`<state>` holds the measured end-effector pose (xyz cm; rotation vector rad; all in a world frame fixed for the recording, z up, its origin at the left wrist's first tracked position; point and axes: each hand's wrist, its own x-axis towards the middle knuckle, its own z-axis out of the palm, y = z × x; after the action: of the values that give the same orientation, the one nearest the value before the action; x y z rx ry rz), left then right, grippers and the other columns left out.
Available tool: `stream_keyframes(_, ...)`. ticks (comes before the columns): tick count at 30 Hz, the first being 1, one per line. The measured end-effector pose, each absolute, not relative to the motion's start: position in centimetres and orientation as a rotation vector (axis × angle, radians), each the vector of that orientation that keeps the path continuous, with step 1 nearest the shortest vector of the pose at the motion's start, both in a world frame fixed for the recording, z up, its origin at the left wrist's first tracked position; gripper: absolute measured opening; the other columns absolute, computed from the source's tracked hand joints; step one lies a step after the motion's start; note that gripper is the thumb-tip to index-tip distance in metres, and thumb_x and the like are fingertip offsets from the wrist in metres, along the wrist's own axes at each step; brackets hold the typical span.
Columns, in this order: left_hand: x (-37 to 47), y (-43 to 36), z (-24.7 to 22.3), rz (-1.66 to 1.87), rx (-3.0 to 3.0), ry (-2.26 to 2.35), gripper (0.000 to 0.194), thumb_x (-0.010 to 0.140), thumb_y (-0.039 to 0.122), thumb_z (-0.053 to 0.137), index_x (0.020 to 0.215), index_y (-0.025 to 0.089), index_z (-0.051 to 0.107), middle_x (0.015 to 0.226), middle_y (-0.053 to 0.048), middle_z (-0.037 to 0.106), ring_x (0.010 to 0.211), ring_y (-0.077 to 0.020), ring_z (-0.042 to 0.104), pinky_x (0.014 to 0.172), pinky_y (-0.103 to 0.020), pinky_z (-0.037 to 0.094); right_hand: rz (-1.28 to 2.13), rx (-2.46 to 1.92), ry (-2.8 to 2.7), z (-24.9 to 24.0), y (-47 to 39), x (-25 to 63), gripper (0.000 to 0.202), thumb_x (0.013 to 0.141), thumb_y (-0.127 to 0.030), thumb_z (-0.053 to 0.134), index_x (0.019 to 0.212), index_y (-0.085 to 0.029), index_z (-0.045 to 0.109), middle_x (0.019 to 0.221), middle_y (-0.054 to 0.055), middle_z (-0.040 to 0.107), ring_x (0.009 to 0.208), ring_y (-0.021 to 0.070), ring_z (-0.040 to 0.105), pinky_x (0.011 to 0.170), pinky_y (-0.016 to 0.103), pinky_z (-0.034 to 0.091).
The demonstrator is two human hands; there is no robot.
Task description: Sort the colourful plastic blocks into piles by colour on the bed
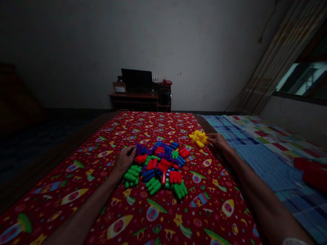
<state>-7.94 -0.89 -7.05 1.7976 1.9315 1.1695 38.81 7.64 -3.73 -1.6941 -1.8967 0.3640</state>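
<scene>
My left hand (124,159) touches a purple block (139,149) at the mixed pile's (163,165) left edge, right hand (217,140) at the yellow blocks (198,137); can't tell if either's gripping. Probably light, stiff plastic, I'd pinch the sides.

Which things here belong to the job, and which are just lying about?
In hand:
Multicoloured plastic pieces, left hand at a purple piece
Yellow pieces, right hand at their edge

Lying about:
Monitor and box on desk
Red item on blue bedding

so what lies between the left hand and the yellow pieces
The mixed-colour pile, then a strip of red patterned cloth, as the head view shows.
</scene>
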Motion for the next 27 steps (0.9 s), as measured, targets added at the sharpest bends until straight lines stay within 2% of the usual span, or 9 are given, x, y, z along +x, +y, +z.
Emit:
stream_keyframes(5,-7.7,-1.1,-6.7,1.162,1.802,1.935,0.044,0.078,0.045,0.044,0.100,0.018,0.071,0.097,-0.007,0.075,0.085,-0.0237,0.068,0.075,-0.030,0.053,0.041,-1.700,-1.881,-4.0,6.4,38.4,0.029,0.082,-0.029,0.055,0.098,-0.015,0.073,0.096,0.010,0.074,0.086,0.0225,0.068,0.074,0.029,0.049)
stream_keyframes(9,-7.7,-1.1,-6.7,1.185,1.799,1.959,0.041,0.077,0.045,0.045,0.096,0.020,0.072,0.095,-0.005,0.076,0.082,-0.0224,0.068,0.073,-0.028,0.053,-0.067,-1.649,-1.987,-3.8,4.3,37.7,0.029,0.087,-0.031,0.047,0.093,-0.018,0.073,0.092,0.008,0.074,0.082,0.0208,0.067,0.069,0.027,0.046)
stream_keyframes(12,-7.9,-1.0,-6.8,1.174,1.818,1.948,0.042,0.077,0.046,0.045,0.096,0.019,0.072,0.096,-0.006,0.076,0.083,-0.0229,0.068,0.073,-0.029,0.053,-0.120,-1.647,-2.205,-4.3,3.1,36.5,0.026,0.086,-0.033,0.052,0.099,-0.020,0.071,0.089,0.008,0.073,0.077,0.0198,0.065,0.064,0.026,0.042)
stream_keyframes(15,-7.9,-1.0,-6.8,1.171,1.816,1.935,0.044,0.077,0.046,0.044,0.097,0.019,0.072,0.098,-0.007,0.075,0.084,-0.0233,0.069,0.074,-0.030,0.053,-0.245,-1.663,-2.346,-5.1,2.7,35.2,0.031,0.081,-0.034,0.060,0.107,-0.020,0.067,0.094,0.011,0.072,0.082,0.0216,0.064,0.067,0.026,0.040)
stream_keyframes(18,-7.8,-1.0,-6.8,1.176,1.802,1.929,0.045,0.078,0.047,0.043,0.098,0.018,0.071,0.098,-0.008,0.075,0.085,-0.0240,0.069,0.076,-0.031,0.053,-0.319,-1.720,-2.320,-5.5,2.9,34.1,0.028,0.083,-0.034,0.056,0.101,-0.017,0.068,0.094,0.013,0.071,0.081,0.0216,0.062,0.066,0.026,0.039)
stream_keyframes(21,-7.6,-1.1,-6.7,1.184,1.813,1.917,0.044,0.077,0.047,0.044,0.096,0.018,0.071,0.097,-0.008,0.075,0.086,-0.0241,0.069,0.078,-0.031,0.053,-0.224,-1.691,-2.254,-4.9,3.1,33.5,0.031,0.088,-0.036,0.046,0.090,-0.015,0.069,0.086,0.010,0.070,0.073,0.0178,0.060,0.059,0.024,0.035)
stream_keyframes(24,-7.6,-1.1,-6.6,1.166,1.816,1.927,0.045,0.078,0.047,0.043,0.097,0.018,0.071,0.097,-0.008,0.075,0.086,-0.0239,0.068,0.078,-0.031,0.053,0.089,-1.666,-2.208,-4.0,3.6,33.8,0.042,0.090,-0.041,0.039,0.076,-0.014,0.068,0.067,0.004,0.065,0.060,0.0143,0.056,0.052,0.022,0.031)
stream_keyframes(27,-7.6,-1.1,-6.6,1.159,1.797,1.945,0.047,0.078,0.047,0.043,0.100,0.017,0.071,0.097,-0.008,0.075,0.085,-0.0242,0.068,0.076,-0.031,0.053,0.293,-1.752,-2.075,-3.7,4.2,34.6,0.039,0.087,-0.040,0.044,0.074,-0.014,0.069,0.060,0.001,0.062,0.056,0.0149,0.057,0.050,0.022,0.033)
